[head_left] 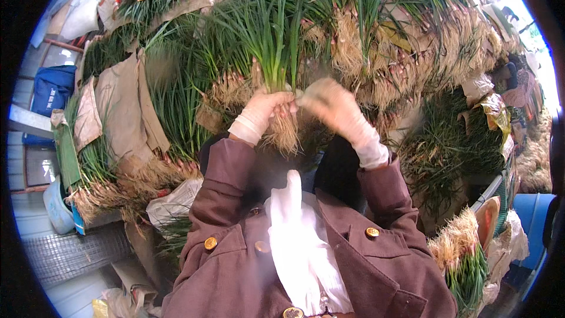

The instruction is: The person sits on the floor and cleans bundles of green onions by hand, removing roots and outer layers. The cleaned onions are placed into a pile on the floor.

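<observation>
In front of my chest, my left hand (272,106) is closed around a bunch of scallions (274,62) near the base of the stems. The long green leaves stand upright above the fist, and the pale stringy roots (282,134) hang below it. My right hand (334,106) is just to the right of the bunch, its fingertips close to the stems. Motion blurs this hand, so its fingers and anything in them do not show clearly. Both wrists have whitish cuffs below the brown sleeves.
Rows of scallions (435,62) with roots toward me lie beyond my hands and to both sides. Brown sacking (120,109) covers some at left. Loose leaves (450,153) are heaped at right. Another bunch (462,253) stands lower right, near a blue container (534,224).
</observation>
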A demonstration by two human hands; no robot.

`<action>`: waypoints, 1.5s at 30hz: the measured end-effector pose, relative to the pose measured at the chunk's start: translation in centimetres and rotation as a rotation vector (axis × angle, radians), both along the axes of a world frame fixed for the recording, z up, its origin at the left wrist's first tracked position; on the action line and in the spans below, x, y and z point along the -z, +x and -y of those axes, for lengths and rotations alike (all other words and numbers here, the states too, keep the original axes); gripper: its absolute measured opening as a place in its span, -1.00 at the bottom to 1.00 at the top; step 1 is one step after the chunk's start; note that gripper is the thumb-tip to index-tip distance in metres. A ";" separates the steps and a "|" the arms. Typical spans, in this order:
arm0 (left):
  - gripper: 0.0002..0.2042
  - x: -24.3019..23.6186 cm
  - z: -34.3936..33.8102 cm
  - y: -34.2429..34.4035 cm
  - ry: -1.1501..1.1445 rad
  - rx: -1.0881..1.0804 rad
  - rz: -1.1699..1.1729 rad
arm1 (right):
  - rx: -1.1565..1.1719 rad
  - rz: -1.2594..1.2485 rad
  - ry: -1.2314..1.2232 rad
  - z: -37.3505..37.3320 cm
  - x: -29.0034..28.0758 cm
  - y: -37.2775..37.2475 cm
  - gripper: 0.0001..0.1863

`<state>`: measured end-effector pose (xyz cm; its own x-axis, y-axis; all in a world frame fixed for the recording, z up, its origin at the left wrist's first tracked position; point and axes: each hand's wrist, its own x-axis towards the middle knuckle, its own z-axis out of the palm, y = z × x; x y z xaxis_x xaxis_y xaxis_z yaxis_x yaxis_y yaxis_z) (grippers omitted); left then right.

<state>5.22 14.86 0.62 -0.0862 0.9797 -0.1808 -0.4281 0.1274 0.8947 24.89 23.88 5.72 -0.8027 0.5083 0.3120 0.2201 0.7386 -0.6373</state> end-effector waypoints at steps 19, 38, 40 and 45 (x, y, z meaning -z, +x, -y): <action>-0.82 -1.3 4.8 4.0 -0.011 -0.208 0.164 | 0.309 -0.467 -1.113 4.0 2.0 -5.3 -0.81; -0.61 -2.2 9.5 -0.2 0.083 -0.267 0.268 | 0.650 0.278 -0.114 -12.0 11.5 9.0 -0.66; -0.72 -1.7 9.3 -0.5 0.032 -0.301 0.243 | 0.767 -0.012 0.071 -7.7 5.8 7.7 -0.71; -0.74 -5.4 5.4 2.8 -0.072 -0.194 0.043 | 0.513 -0.049 0.011 1.5 -1.6 4.9 -0.81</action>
